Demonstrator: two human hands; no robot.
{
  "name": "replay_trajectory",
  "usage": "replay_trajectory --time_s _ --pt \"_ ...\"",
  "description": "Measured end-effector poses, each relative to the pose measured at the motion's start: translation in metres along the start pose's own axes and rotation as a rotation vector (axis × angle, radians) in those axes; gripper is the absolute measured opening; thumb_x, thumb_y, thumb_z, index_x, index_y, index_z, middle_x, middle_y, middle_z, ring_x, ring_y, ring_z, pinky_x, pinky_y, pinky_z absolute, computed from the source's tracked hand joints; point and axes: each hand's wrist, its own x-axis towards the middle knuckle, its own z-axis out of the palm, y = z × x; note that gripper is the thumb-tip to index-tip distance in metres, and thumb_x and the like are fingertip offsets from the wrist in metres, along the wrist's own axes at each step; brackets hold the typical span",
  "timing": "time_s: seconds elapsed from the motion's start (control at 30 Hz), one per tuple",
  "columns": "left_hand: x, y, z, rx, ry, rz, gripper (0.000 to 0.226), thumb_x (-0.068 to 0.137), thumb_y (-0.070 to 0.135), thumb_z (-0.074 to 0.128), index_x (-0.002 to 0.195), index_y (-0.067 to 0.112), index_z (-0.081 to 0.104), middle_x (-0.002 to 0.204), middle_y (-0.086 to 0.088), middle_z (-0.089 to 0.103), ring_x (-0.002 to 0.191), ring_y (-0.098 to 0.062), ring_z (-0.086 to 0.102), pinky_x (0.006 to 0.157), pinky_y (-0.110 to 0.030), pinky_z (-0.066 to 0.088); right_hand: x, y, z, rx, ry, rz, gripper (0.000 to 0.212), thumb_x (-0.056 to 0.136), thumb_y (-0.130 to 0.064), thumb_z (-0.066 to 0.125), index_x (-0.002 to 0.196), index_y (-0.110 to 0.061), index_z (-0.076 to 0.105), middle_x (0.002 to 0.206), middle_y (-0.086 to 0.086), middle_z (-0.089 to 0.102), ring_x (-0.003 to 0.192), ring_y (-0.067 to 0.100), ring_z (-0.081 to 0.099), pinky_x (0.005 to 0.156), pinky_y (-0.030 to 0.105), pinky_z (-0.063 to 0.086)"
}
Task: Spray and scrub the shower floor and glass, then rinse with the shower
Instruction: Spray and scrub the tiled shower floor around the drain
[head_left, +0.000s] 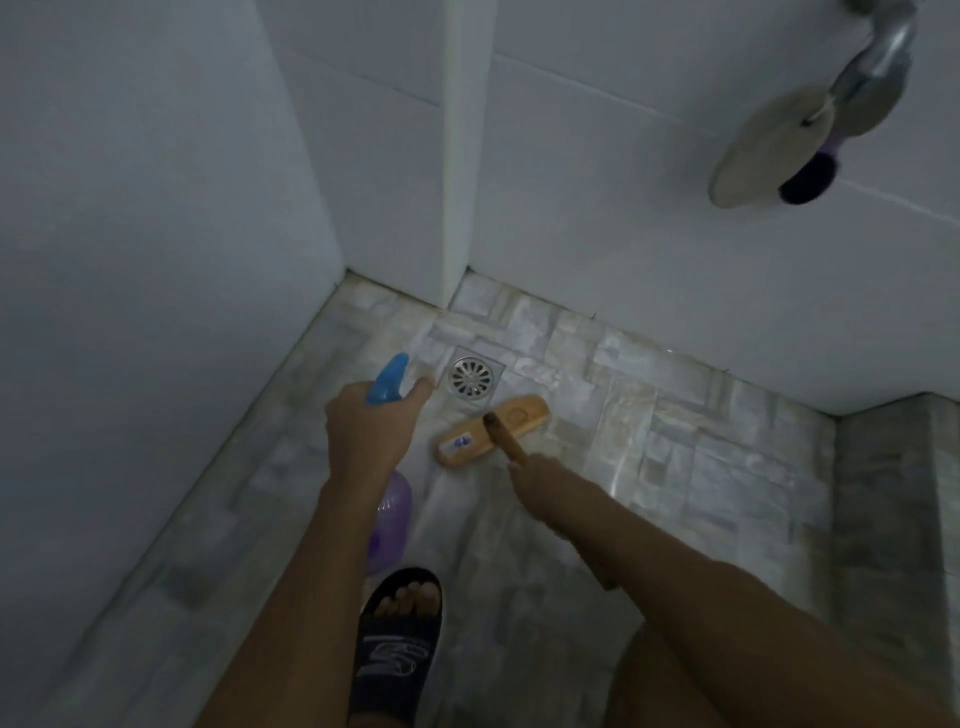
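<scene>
Shower floor (675, 467): stone-pattern tile.
Scrub brush (524, 413): wooden head flat on the floor; our right hand (540, 488) wraps its handle.
Spray bottle (387, 382): our left hand (371, 431) grips it, forefinger extended.
Drain (474, 384): just beside the brush.

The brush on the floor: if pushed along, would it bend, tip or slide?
The brush looks like a solid wooden block, so it is probably stiff. Its head lies long and flat on the floor, so it seems unlikely to tip. That floor looks shiny, perhaps wet, so it may slide readily when the right hand pushes.
</scene>
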Motion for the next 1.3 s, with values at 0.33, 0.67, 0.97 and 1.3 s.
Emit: replay_trajectory --time_s 0.33,0.67,0.97,1.3 --pt "-0.033 -0.059 -0.101 0.013 0.148 -0.141 0.062 0.062 0.065 0.081 0.076 0.005 0.071 0.068 -0.01 0.07 0.064 -0.026 0.07 0.063 -0.042 0.062 0.023 -0.092 0.025 -0.167 0.044 -0.158 0.053 0.105 -0.01 0.036 0.154 -0.027 0.025 0.131 0.026 0.057 0.089 0.032 0.062 0.081 0.039 0.051" --pt "-0.044 -0.169 -0.133 -0.085 0.271 -0.464 0.068 0.053 0.068 0.074 0.078 0.005 0.07 0.073 -0.013 0.072 0.063 -0.028 0.07 0.06 -0.044 0.061 0.002 -0.102 0.123 -0.382 -0.093 -0.343 0.047 0.109 -0.02 0.033 0.156 -0.018 0.029 0.126 0.021 0.059 0.097 0.027 0.06 0.084 0.034 0.046" --pt "-0.049 -0.19 -0.174 -0.07 0.388 -0.356 0.046 0.074 0.05 0.08 0.061 0.01 0.063 0.061 -0.006 0.063 0.061 -0.026 0.064 0.062 -0.035 0.054 0.028 -0.198 0.141 -0.251 -0.096 -0.381 0.051 0.108 -0.017 0.032 0.158 -0.008 0.021 0.12 0.02 0.061 0.089 0.025 0.062 0.079 0.03 0.046" --pt "-0.049 -0.191 -0.188 -0.081 0.409 -0.332 0.044 0.084 0.037 0.077 0.055 0.013 0.055 0.052 0.001 0.053 0.049 -0.013 0.052 0.05 -0.025 0.037 -0.007 -0.148 0.17 -0.36 -0.102 -0.313 0.048 0.109 -0.041 0.029 0.128 -0.004 0.052 0.127 0.016 0.059 0.109 0.029 0.061 0.085 0.03 0.044"
